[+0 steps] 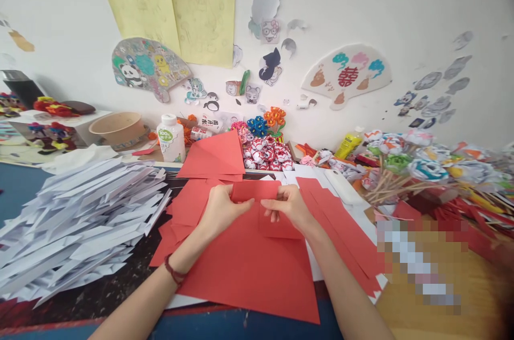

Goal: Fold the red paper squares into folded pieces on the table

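Between my two hands is a small folded piece of red paper (256, 191), raised a little above the table. My left hand (225, 209) pinches its left end, with the thumb along the lower edge. At the right end, my right hand (291, 203) grips it between thumb and fingers. Below them lies a large red sheet (249, 270), with a smaller red piece (281, 227) resting on it under my right hand. More red sheets (184, 206) are spread to the left, and long red strips (341, 222) lie to the right over white paper.
A big heap of folded white paper strips (88, 222) covers the left side. Behind stand a white bottle (171, 139), a round tan bowl (118, 128) and red-and-white paper balls (268, 153). Paper flowers on sticks (401, 163) crowd the right. A blurred patch (421, 265) hides something there.
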### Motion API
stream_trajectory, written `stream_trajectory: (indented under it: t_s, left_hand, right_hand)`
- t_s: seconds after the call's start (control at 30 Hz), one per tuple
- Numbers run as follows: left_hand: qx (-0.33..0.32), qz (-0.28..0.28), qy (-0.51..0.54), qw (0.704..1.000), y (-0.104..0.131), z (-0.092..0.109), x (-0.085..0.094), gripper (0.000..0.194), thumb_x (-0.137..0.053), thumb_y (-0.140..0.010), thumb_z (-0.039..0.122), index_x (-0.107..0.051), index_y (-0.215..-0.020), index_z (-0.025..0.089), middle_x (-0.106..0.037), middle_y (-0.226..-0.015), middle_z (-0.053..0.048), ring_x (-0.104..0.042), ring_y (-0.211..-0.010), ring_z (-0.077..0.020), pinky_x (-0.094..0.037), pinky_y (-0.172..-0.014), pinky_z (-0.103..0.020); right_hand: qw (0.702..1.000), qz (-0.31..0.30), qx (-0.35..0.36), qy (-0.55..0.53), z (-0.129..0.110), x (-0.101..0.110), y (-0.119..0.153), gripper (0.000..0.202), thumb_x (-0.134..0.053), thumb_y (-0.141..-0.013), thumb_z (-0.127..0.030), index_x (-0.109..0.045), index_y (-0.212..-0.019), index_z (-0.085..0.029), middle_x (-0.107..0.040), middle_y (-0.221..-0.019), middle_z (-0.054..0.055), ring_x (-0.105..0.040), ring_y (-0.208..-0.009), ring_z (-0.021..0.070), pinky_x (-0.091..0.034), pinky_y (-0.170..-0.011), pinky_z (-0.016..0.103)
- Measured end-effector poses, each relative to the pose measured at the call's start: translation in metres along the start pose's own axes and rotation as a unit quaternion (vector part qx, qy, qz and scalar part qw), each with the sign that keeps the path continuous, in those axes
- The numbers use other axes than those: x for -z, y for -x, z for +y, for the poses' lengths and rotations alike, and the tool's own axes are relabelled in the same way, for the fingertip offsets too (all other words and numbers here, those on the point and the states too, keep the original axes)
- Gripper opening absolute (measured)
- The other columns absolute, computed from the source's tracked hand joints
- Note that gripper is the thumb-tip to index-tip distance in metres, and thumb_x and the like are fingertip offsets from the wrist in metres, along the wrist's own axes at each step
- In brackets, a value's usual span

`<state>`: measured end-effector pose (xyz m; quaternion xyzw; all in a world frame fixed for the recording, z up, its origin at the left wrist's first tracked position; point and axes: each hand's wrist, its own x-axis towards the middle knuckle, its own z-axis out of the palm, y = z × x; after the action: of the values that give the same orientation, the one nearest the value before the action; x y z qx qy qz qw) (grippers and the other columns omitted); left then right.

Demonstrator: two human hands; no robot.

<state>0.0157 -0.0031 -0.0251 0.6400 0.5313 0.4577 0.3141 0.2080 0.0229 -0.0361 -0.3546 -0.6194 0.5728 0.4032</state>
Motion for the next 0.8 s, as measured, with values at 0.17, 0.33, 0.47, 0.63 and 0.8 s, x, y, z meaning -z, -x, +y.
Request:
stream_trajectory:
  t_s: [0.17, 0.33, 0.47, 0.63, 0.8]
  left_hand:
    - [0.000, -0.036, -0.036, 0.999, 0.0000, -0.0007, 0.0039, 0.019, -0.066, -0.067, 0.031, -0.064, -0.061, 0.014, -0.059, -0.054, 0.001, -0.051, -0.048, -0.0116, -0.032, -0.043, -0.019]
    - [-0.009, -0.045, -0.001, 0.999, 0.0005, -0.0040, 0.0016, 0.017, -0.065, -0.068, 0.031, -0.065, -0.064, 0.014, -0.061, -0.059, -0.001, -0.053, -0.053, -0.0129, -0.035, -0.046, -0.020]
    - [0.003, -0.012, -0.050, 0.999, 0.0003, -0.0029, -0.0016, 0.021, -0.064, -0.067, 0.031, -0.058, -0.057, 0.014, -0.053, -0.054, 0.002, -0.047, -0.049, -0.0106, -0.032, -0.045, -0.020]
    - [0.003, 0.007, -0.078, 0.997, 0.0000, -0.0009, -0.0023, 0.026, -0.062, -0.066, 0.032, -0.050, -0.051, 0.015, -0.042, -0.051, 0.004, -0.038, -0.047, -0.0076, -0.028, -0.043, -0.019]
    - [0.004, 0.008, -0.097, 0.995, -0.0003, -0.0014, -0.0003, 0.029, -0.060, -0.066, 0.032, -0.045, -0.048, 0.015, -0.034, -0.047, 0.005, -0.032, -0.045, -0.0064, -0.023, -0.043, -0.018]
  right_hand:
    - [0.999, -0.019, 0.005, 0.026, -0.0032, -0.0003, 0.0008, 0.029, -0.074, -0.070, -0.040, -0.068, -0.072, -0.011, -0.065, -0.054, 0.003, -0.058, -0.041, 0.0119, -0.047, -0.041, 0.022]
    - [0.998, -0.033, 0.003, 0.060, -0.0045, -0.0033, 0.0004, 0.031, -0.073, -0.071, -0.043, -0.067, -0.071, -0.012, -0.067, -0.060, 0.005, -0.061, -0.048, 0.0132, -0.050, -0.048, 0.024]
    - [0.996, -0.003, 0.030, 0.089, -0.0018, -0.0063, 0.0000, 0.031, -0.072, -0.073, -0.043, -0.067, -0.067, -0.013, -0.067, -0.058, 0.005, -0.061, -0.046, 0.0137, -0.049, -0.045, 0.023]
    - [0.995, 0.018, 0.036, 0.091, -0.0005, -0.0077, 0.0005, 0.032, -0.072, -0.073, -0.044, -0.068, -0.067, -0.013, -0.067, -0.057, 0.005, -0.061, -0.044, 0.0146, -0.049, -0.044, 0.024]
    - [0.996, 0.031, 0.029, 0.081, -0.0026, -0.0053, 0.0012, 0.032, -0.073, -0.072, -0.043, -0.067, -0.066, -0.012, -0.067, -0.057, 0.006, -0.060, -0.043, 0.0147, -0.050, -0.043, 0.025]
